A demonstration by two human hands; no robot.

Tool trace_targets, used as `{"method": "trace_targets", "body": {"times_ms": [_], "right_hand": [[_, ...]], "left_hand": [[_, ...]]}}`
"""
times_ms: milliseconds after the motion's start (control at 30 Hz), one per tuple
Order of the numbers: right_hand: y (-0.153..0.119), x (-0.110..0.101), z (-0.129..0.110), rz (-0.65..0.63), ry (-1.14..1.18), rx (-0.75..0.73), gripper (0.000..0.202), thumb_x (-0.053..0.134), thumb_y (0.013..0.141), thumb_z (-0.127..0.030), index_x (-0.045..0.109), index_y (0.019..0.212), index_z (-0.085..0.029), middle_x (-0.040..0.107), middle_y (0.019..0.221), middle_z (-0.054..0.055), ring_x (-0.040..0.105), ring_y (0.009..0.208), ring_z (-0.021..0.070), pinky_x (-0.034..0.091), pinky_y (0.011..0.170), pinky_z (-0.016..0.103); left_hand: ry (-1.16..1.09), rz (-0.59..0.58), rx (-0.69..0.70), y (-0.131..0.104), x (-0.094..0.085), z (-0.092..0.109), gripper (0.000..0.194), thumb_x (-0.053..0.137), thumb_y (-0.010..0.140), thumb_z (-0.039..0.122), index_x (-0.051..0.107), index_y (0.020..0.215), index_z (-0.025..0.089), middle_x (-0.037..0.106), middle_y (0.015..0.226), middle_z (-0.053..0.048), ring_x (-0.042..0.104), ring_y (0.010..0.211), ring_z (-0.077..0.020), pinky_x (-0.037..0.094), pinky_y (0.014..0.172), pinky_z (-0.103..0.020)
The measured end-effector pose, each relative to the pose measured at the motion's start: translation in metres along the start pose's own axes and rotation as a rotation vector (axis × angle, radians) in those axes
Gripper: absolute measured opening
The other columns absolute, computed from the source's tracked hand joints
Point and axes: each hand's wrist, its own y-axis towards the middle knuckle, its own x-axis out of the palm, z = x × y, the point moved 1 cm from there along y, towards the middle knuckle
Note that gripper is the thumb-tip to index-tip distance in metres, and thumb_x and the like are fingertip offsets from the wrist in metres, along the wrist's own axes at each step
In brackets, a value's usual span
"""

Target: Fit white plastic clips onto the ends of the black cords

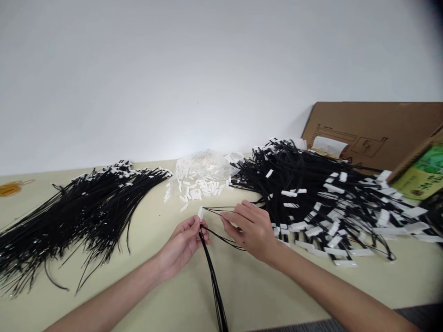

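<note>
Between thumb and fingers, my left hand (pixel 185 242) pinches a small white piece (pixel 200 213) together with a bundle of black cords (pixel 212 272) that hangs toward the front edge. Thin black strands run from that piece to my right hand (pixel 247 226), whose fingers are curled and closed on them. Other strands loop just beneath the right hand's fingers. Beyond both hands lie many loose small white pieces (pixel 199 190), next to a clear plastic bag (pixel 207 164) holding more of them.
A large pile of black cords (pixel 100 203) with white ends spreads on the left. Another pile (pixel 290 180) with white tags lies on the right, before a cardboard box (pixel 374 133). A green and yellow package (pixel 424 173) is at far right, an orange tag (pixel 10 188) at far left.
</note>
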Motion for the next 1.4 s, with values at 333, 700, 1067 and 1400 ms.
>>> {"method": "trace_targets", "body": {"times_ms": [333,700,1067,1400], "right_hand": [[-0.0001,0.0001,-0.0013,-0.025,0.019,0.005,0.008,0.052,0.077,-0.014,0.058,0.072,-0.017,0.049,0.056,0.0,0.038,0.053,0.0108,0.035,0.051,0.024],[0.0021,-0.0007,-0.004,-0.058,0.078,0.093,0.01,0.051,0.077,-0.013,0.056,0.07,-0.015,0.05,0.059,0.001,0.037,0.056,0.0118,0.034,0.053,0.025],[0.004,-0.003,-0.0046,-0.193,0.171,0.12,0.009,0.046,0.081,-0.013,0.051,0.074,-0.016,0.052,0.081,0.006,0.044,0.074,0.0154,0.04,0.065,0.029],[0.0053,-0.0022,-0.0097,-0.389,0.481,0.198,0.011,0.038,0.082,-0.009,0.04,0.077,-0.018,0.054,0.109,0.008,0.049,0.095,0.0175,0.042,0.078,0.032]], "left_hand": [[-0.004,-0.007,0.002,0.0002,0.0003,0.0007,0.013,0.059,0.074,0.026,0.059,0.07,0.014,0.053,0.068,0.0,0.048,0.06,-0.0085,0.038,0.063,-0.025],[0.087,-0.022,0.028,-0.0009,-0.0023,0.001,0.014,0.056,0.076,0.027,0.058,0.073,0.014,0.053,0.069,-0.001,0.049,0.061,-0.0098,0.038,0.066,-0.026],[0.222,-0.07,0.036,-0.0026,0.0013,0.0001,0.017,0.053,0.078,0.028,0.056,0.07,0.014,0.051,0.071,-0.001,0.047,0.062,-0.0098,0.038,0.063,-0.026],[0.296,-0.096,0.002,-0.0029,0.0013,-0.0003,0.021,0.053,0.077,0.033,0.055,0.068,0.015,0.051,0.067,0.0,0.047,0.061,-0.0108,0.036,0.063,-0.026]]}}
